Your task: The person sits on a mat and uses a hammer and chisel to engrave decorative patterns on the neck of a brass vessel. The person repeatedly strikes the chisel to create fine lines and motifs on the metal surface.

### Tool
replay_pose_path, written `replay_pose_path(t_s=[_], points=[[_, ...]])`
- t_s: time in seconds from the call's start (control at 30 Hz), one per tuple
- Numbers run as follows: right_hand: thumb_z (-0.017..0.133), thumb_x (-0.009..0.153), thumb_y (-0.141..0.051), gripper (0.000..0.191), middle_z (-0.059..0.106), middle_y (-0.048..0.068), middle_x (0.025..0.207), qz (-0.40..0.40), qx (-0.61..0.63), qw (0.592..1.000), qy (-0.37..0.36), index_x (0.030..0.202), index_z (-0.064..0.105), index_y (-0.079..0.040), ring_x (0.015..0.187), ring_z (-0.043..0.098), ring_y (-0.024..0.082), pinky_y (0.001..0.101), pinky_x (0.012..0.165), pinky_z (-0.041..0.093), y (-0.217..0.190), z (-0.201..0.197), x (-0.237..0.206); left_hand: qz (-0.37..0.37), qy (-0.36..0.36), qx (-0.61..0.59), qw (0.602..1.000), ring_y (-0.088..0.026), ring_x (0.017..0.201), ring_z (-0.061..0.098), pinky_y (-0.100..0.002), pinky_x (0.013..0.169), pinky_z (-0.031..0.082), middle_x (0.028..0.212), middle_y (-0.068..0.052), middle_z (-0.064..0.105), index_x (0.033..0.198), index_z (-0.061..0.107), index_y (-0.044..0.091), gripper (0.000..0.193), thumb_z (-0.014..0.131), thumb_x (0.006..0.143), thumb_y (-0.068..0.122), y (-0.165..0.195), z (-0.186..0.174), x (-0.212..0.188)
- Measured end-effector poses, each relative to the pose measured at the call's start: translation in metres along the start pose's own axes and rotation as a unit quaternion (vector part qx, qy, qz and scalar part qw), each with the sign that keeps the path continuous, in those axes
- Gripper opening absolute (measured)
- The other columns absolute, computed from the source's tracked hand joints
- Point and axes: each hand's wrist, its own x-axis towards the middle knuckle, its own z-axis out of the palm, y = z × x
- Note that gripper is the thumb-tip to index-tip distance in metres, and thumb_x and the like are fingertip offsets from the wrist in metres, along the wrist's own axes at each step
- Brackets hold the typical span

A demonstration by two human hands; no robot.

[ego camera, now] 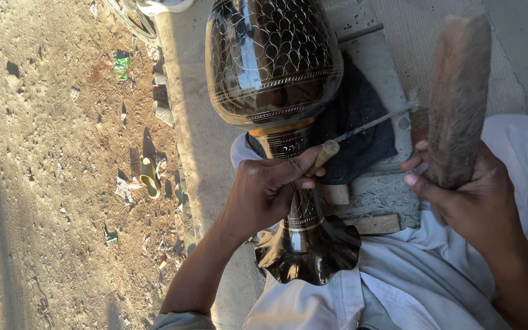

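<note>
Now, far left: dirt ground [50, 183] littered with scraps. Moving right, our left hand [264, 189] wraps stem of engraved metal vase [273, 67], fingers pinching thin chisel [362, 128], its tip toward dark cloth [362, 134]. Vase lies across our lap, scale-patterned bulb up top, fluted base [310, 256] resting against white garment [410, 275]. Wooden blocks [374, 223] just beside stem. Further right, our right hand [472, 201] closed tight round wooden mallet [459, 91], raised upright, well clear of chisel.

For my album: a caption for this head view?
Left hand steadies dark engraved metal vase; right hand grips wooden mallet.
</note>
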Motion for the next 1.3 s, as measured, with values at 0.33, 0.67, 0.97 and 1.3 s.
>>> replay_pose_path(t_s=[0.33, 0.67, 0.97, 1.3], points=[[0.081, 0.082, -0.011, 0.039, 0.076, 0.006, 0.085, -0.104, -0.404, 0.907, -0.060, 0.120, 0.073, -0.016, 0.074, 0.075, 0.016, 0.0349, 0.070, 0.059, -0.056, -0.012, 0.036, 0.017, 0.145, 0.043, 0.988, -0.016, 0.096, 0.080, -0.026, 0.087, 0.063, 0.104, -0.010, 0.080, 0.139, 0.063, 0.008, 0.056, 0.067, 0.087, -0.015, -0.002, 0.018, -0.021], [0.079, 0.077, -0.012, 0.037, 0.075, 0.001, 0.077, -0.136, -0.528, 0.829, -0.128, 0.113, 0.073, -0.017, 0.066, 0.072, 0.016, 0.0356, 0.061, 0.053, -0.111, -0.010, 0.048, 0.027, 0.269, 0.054, 0.961, -0.013, 0.092, 0.080, -0.023, 0.080, 0.066, 0.104, -0.009, 0.080, 0.136, 0.065, 0.009, 0.045, 0.074, 0.094, -0.006, -0.012, 0.040, -0.033], [0.072, 0.077, 0.003, 0.054, 0.076, 0.013, 0.090, -0.179, -0.361, 0.913, -0.067, 0.131, 0.066, -0.001, 0.072, 0.075, 0.020, 0.0323, 0.063, 0.059, -0.069, -0.021, 0.041, 0.019, 0.141, 0.026, 0.989, -0.018, 0.102, 0.080, -0.027, 0.089, 0.064, 0.110, -0.012, 0.079, 0.139, 0.063, 0.007, 0.053, 0.070, 0.091, -0.012, -0.004, 0.029, -0.013], [0.077, 0.086, -0.003, 0.044, 0.075, 0.008, 0.095, -0.062, -0.094, 0.993, 0.035, 0.128, 0.064, -0.006, 0.090, 0.071, 0.015, 0.0301, 0.081, 0.055, 0.011, -0.011, -0.005, -0.005, -0.005, 0.105, 0.994, -0.019, 0.089, 0.080, -0.028, 0.076, 0.064, 0.106, -0.010, 0.079, 0.128, 0.070, 0.006, 0.049, 0.069, 0.082, -0.012, 0.011, 0.018, 0.006]])
